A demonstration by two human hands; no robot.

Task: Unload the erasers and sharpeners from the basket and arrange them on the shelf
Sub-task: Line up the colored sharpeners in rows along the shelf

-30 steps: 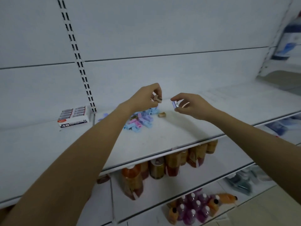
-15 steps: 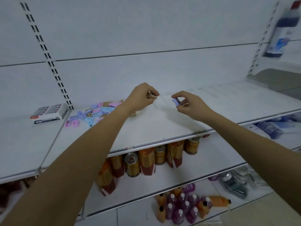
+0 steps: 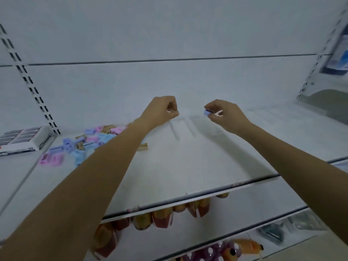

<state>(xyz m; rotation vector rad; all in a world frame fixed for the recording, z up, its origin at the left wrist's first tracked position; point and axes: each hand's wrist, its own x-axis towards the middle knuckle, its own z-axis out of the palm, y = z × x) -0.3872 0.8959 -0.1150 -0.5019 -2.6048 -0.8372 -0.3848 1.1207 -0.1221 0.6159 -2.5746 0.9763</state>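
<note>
1. The blue sharpener (image 3: 206, 112) is pinched at the fingertips of my right grip (image 3: 225, 115). It is held above the shelf (image 3: 188, 166), well right of the pile (image 3: 90, 142) of sharpeners.
2. My left grip (image 3: 163, 110) is curled tight, between that sharpener and the pile. A pale speck shows at the thumb, but I cannot tell whether it holds anything.
3. The pinch is shallow and the piece is small. I judge that if I let go from this height it could bounce or skid to the shelf's front lip and drop to the levels under the pile.
4. My left forearm crosses low over the pile's right edge. Drawing it back carelessly could sweep pieces forward and scatter them.
5. A lone tan sharpener (image 3: 142, 146) lies just right of the pile, right against that forearm, and is the likeliest to get knocked.
6. An eraser box (image 3: 20, 138) sits left of the pile, and a slotted rail (image 3: 35, 95) rises behind and left of the pile. Cans (image 3: 162, 219) stand one level below the pile, with bottles (image 3: 216, 251) lower still.
7. The basket is not in view. My own left arm is all that lies between me and the pile.
</note>
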